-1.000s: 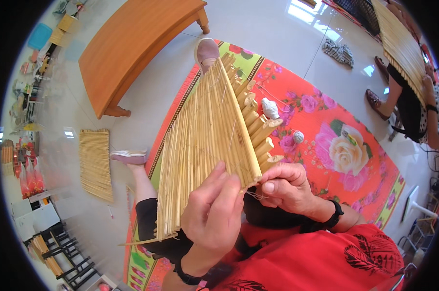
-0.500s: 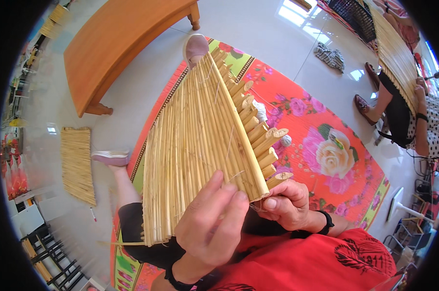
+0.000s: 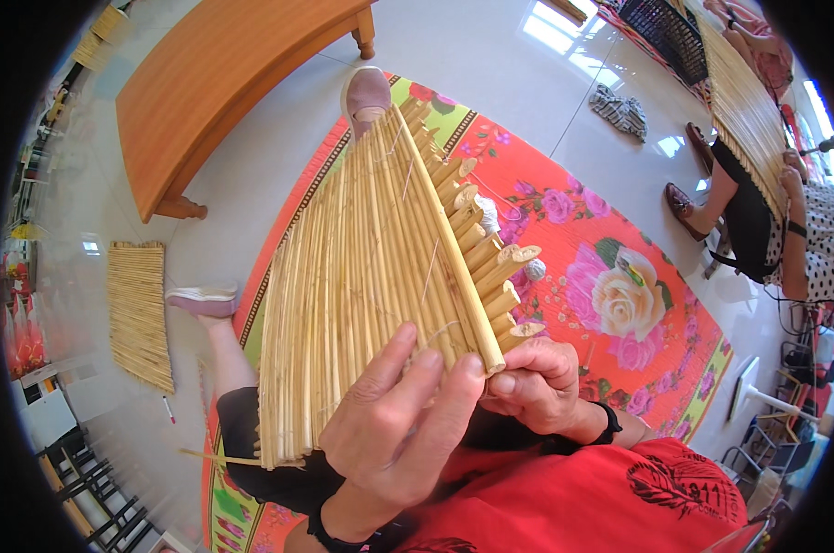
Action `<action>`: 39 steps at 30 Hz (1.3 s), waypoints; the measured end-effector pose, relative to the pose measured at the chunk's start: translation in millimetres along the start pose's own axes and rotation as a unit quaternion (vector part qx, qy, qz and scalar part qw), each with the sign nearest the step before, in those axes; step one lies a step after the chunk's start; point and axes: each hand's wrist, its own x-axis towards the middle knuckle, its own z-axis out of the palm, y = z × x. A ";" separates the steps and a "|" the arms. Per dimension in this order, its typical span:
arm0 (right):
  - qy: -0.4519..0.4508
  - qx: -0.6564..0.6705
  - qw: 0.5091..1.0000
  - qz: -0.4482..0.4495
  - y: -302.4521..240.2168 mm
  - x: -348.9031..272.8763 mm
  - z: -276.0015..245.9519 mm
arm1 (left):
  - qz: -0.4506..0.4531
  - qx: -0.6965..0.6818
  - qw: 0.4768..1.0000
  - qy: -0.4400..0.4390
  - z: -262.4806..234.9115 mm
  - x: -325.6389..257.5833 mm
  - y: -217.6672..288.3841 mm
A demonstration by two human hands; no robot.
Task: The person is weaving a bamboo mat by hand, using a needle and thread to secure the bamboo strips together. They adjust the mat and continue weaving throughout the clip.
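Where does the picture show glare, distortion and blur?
Head view: white glare on the glossy grey tiled floor, upper right; head view: the orange-brown wooden table looks curved; head view: the far left rim is smeared, while the pale-yellow panel of thin stalks looks fairly sharp.

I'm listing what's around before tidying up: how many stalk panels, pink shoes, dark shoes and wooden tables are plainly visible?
Stalk panels: 3 (front panel, left floor panel, upper-right panel)
Pink shoes: 2
Dark shoes: 2
Wooden table: 1
Total: 8
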 end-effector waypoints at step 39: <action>-0.001 -0.061 0.992 -0.106 4.1 123.8 89.8 | -0.226 -0.089 0.965 0.098 -56.0 69.1 -64.9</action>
